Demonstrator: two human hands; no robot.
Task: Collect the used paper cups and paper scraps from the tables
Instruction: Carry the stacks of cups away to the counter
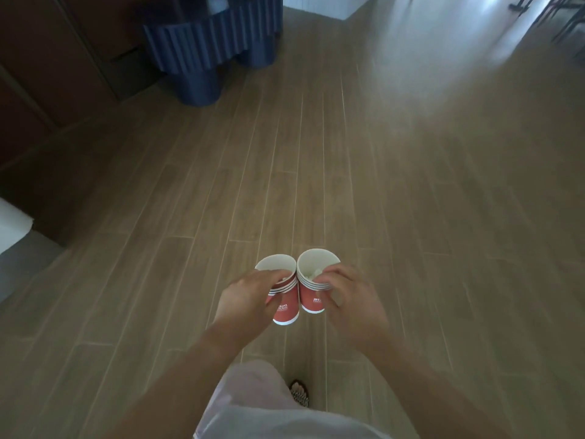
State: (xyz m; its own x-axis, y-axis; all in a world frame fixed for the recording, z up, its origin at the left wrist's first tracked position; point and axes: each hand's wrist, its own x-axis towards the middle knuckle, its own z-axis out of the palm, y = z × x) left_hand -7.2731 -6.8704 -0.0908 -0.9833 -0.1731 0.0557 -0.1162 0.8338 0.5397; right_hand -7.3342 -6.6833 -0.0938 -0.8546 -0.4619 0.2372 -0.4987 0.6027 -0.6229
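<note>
Person is standing on a pale wood-plank floor, looking down, and is holding both arms out in front at about waist height.

The left hand is gripping the left stack of red paper cups with white rims. Its fingers are curling over the top edge and down the near side. Several nested rims are showing as white rings under the fingertips.

The right hand is gripping the right stack of red paper cups in the same way, with fingertips hooking over the near rim. A crumpled white paper scrap is sitting inside the top cup of this stack.

The two stacks are touching side by side at the rims, both upright and leaning slightly away from the person. They are being carried above the floor, not resting on any surface. White lettering on the red sides is too blurred to read.

A dark blue fluted round table is standing far ahead to the upper left, well apart from the hands, with a dark brown wooden cabinet beside it.

A pale loose garment and a patterned sandal are showing below the arms.
</note>
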